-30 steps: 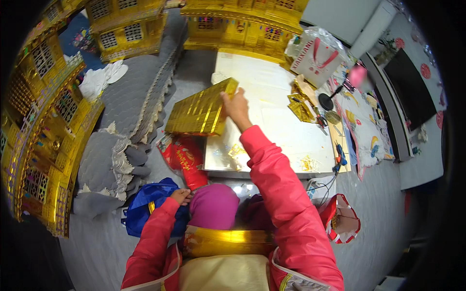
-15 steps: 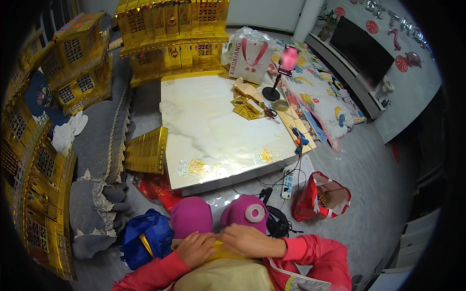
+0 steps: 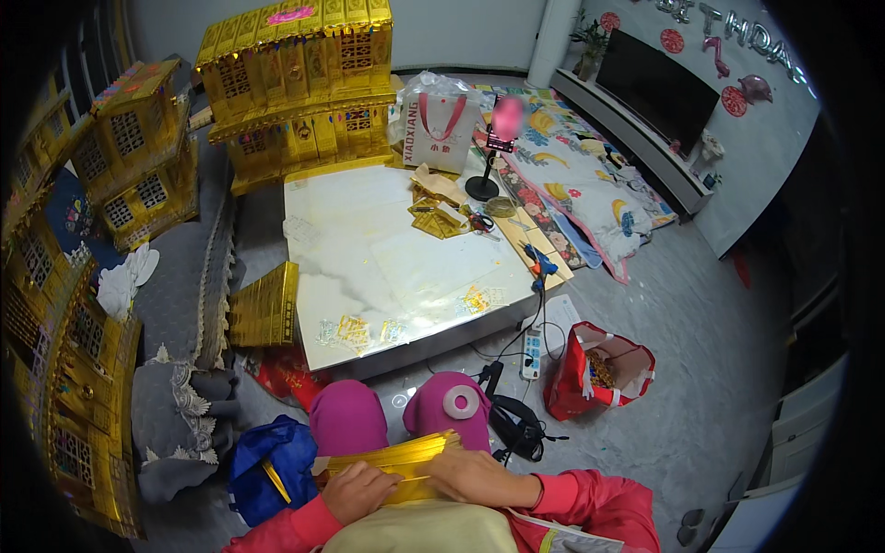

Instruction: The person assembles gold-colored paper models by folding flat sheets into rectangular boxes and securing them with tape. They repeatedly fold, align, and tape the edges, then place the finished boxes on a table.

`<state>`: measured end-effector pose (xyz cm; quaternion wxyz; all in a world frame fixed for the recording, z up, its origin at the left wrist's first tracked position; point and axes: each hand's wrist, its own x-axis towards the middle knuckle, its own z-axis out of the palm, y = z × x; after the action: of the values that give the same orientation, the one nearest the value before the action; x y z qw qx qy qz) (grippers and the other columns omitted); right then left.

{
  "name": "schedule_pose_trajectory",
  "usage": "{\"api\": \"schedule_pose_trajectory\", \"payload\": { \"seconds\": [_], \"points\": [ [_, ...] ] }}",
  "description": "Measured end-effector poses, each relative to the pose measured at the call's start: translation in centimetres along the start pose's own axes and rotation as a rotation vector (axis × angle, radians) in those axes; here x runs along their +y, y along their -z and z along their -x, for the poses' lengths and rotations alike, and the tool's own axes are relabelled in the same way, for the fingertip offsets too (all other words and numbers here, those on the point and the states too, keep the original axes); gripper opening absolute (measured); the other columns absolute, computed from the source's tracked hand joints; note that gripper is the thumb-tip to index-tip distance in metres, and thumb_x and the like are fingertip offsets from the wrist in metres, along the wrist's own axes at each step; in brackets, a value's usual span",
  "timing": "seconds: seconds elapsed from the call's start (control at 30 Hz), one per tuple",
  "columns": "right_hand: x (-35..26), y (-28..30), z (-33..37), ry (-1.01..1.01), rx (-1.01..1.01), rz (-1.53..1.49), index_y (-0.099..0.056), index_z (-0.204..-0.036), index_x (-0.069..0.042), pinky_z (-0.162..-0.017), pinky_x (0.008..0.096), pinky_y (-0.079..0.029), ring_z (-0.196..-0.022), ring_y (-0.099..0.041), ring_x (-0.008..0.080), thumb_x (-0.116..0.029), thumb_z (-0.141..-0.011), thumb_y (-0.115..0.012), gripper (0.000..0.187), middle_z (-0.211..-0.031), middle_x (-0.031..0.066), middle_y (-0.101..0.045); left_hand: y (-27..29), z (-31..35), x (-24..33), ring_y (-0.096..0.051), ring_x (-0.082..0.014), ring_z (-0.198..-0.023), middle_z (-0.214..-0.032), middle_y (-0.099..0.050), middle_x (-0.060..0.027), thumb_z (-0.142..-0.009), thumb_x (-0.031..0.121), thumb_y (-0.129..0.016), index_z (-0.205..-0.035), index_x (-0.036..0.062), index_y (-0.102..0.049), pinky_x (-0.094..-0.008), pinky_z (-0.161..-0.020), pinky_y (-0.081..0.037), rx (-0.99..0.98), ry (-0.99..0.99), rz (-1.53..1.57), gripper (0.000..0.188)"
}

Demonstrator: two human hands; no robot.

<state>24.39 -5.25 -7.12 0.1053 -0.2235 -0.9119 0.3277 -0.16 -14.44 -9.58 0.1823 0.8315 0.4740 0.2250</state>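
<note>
- the left hand (image 3: pixel 358 490) and the right hand (image 3: pixel 475 475) both lie on a gold folded paper piece (image 3: pixel 396 461) at the bottom centre of the frame. it rests on the lap of the person, just behind the two knees in magenta trousers.
- the left hand is closed around the left end of the piece, with the fingers curled over its edge. the right hand lies flat on top with the fingers stretched out. it seems to press the piece down so it stays steady on the lap.
- one roll of tape (image 3: pixel 459 403) sits on the right knee, probably to be near the hands.
- one white marble surface (image 3: pixel 369 267) stands in the middle of the frame. small gold scraps lie along its near edge, and more lie at its far right.
- one gold ribbed panel (image 3: pixel 265 304) leans against the left side of the surface, upright.
- one red bag (image 3: pixel 599 373) stands open on the floor at the right, and one blue bag (image 3: pixel 267 465) lies at the lower left.
- i count three big gold paper houses (image 3: pixel 295 74) in the upper left.
</note>
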Motion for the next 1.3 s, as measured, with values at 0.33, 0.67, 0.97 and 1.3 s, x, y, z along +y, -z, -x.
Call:
{"api": "schedule_pose_trajectory", "payload": {
  "seconds": [0.33,0.67,0.97,1.3],
  "points": [
    [1.0,8.8,-5.9,-0.127,0.081,-0.138,-0.061,-0.078,-0.003,-0.053,0.0391,-0.042,-0.058,-0.055,0.0297,-0.039,-0.092,-0.063,0.038,-0.066,0.0138,-0.058,7.0,-6.3,2.2,-0.052,-0.0358,-0.109,-0.123,-0.050,-0.0199,-0.076,0.048,-0.076,-0.139,-0.0057,-0.042,-0.0474,-0.098,-0.042,0.089,0.027,-0.220,0.089],
    [2.4,11.0,-5.7,-0.248,0.003,-0.923,-0.063,-0.115,-0.003,-0.058,0.0213,-0.041,-0.064,-0.050,0.0054,-0.038,-0.104,-0.047,0.040,-0.080,-0.0034,-0.058,9.8,-7.3,1.1,-0.052,-0.0380,-0.118,-0.131,-0.050,-0.0225,-0.067,0.052,-0.083,-0.140,-0.0087,-0.039,-0.0421,-0.101,-0.043,0.042,-0.028,-0.011,0.105],
    [2.1,9.5,-3.4,-0.250,0.213,-1.330,-0.053,-0.131,-0.001,-0.059,0.0194,-0.048,-0.064,-0.056,0.0064,-0.033,-0.101,-0.055,0.045,-0.098,0.0043,-0.061,9.7,-6.2,-0.1,-0.049,-0.0357,-0.128,-0.139,-0.047,-0.0247,-0.072,0.045,-0.084,-0.147,-0.0059,-0.030,-0.0371,-0.106,-0.040,-0.129,0.036,0.428,0.106],
    [1.5,5.6,-1.4,-0.211,0.336,-1.511,-0.033,-0.146,-0.002,-0.081,0.0269,-0.051,-0.090,-0.062,0.0153,-0.030,-0.102,-0.053,0.055,-0.122,0.0107,-0.057,8.5,-5.8,-0.1,-0.049,-0.0334,-0.128,-0.138,-0.048,-0.0226,-0.077,0.042,-0.082,-0.149,-0.0021,-0.030,-0.0364,-0.106,-0.039,-0.222,0.195,0.710,0.098]
  ]
}}
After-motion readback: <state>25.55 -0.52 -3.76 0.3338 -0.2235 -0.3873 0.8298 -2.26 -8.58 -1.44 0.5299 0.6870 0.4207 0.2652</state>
